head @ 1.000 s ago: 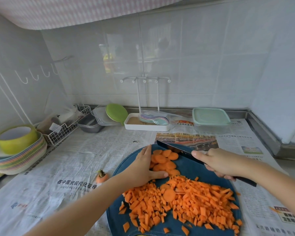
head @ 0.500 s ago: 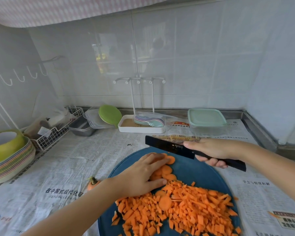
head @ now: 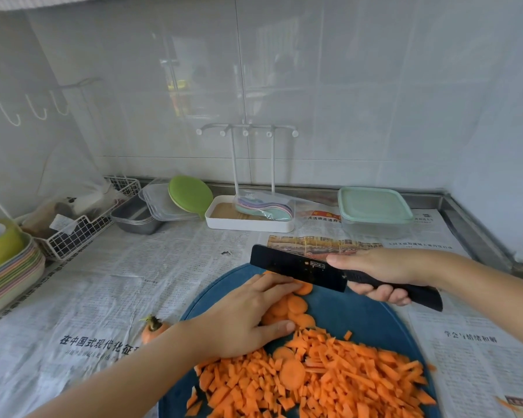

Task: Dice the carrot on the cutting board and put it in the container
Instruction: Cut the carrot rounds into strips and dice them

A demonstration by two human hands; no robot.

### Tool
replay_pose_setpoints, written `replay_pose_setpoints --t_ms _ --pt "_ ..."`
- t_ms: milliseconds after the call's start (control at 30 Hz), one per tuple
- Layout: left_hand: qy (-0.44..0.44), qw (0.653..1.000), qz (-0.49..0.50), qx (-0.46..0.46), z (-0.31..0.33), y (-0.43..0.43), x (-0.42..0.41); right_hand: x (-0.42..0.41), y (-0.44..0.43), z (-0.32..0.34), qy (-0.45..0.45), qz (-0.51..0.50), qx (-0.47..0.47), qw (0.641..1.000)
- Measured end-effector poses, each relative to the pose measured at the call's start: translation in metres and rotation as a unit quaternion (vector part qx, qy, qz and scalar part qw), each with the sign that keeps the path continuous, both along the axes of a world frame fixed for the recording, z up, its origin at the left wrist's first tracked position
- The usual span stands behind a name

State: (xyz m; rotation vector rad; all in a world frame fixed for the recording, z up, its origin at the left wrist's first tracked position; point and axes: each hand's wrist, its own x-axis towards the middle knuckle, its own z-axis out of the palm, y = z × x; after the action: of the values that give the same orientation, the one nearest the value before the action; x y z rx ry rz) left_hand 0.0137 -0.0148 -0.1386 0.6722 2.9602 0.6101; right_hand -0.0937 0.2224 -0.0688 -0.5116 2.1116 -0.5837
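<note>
Round blue board (head: 360,315), lower centre, bears a heap of orange dice (head: 329,384) and several flat rounds (head: 296,306). Left hand (head: 242,321) rests straight-fingered on the rounds; right hand (head: 378,273) grips one matte black knife (head: 296,267) above. One lidded container (head: 375,212) sits right of centre.

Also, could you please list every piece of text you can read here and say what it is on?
"BUCK-I": gold label on the blade of the knife.
"在中国式现代化征": headline on the newspaper, lower left.
"学会与情绪和解": newspaper headline right of the cutting board.
Newspaper body print: too small to read.
</note>
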Motion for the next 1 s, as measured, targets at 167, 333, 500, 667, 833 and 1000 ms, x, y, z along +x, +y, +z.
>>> replay_pose_setpoints --t_ms 167,333,500,667,833,1000 --pt "0.008 1.0 0.002 0.003 -0.001 0.0 0.0 0.003 -0.007 -0.001 0.064 0.006 0.036 0.997" --pt "0.015 1.0 -0.003 0.011 -0.002 0.0 -0.001 0.011 -0.012 -0.017 0.11 0.018 0.042 0.993" --pt "0.026 1.0 -0.007 0.014 -0.003 -0.001 -0.001 0.009 -0.016 -0.017 0.096 0.003 0.045 0.994" --pt "0.041 0.999 -0.007 0.011 -0.006 0.001 -0.001 0.012 -0.019 -0.014 0.094 -0.003 0.046 0.994" --pt "0.047 0.999 -0.011 0.011 -0.004 0.002 0.001 0.026 -0.031 -0.02 0.188 0.025 0.069 0.979" --pt "0.042 0.999 -0.005 0.023 -0.004 0.003 0.002 0.021 -0.032 -0.018 0.135 0.001 0.035 0.99"
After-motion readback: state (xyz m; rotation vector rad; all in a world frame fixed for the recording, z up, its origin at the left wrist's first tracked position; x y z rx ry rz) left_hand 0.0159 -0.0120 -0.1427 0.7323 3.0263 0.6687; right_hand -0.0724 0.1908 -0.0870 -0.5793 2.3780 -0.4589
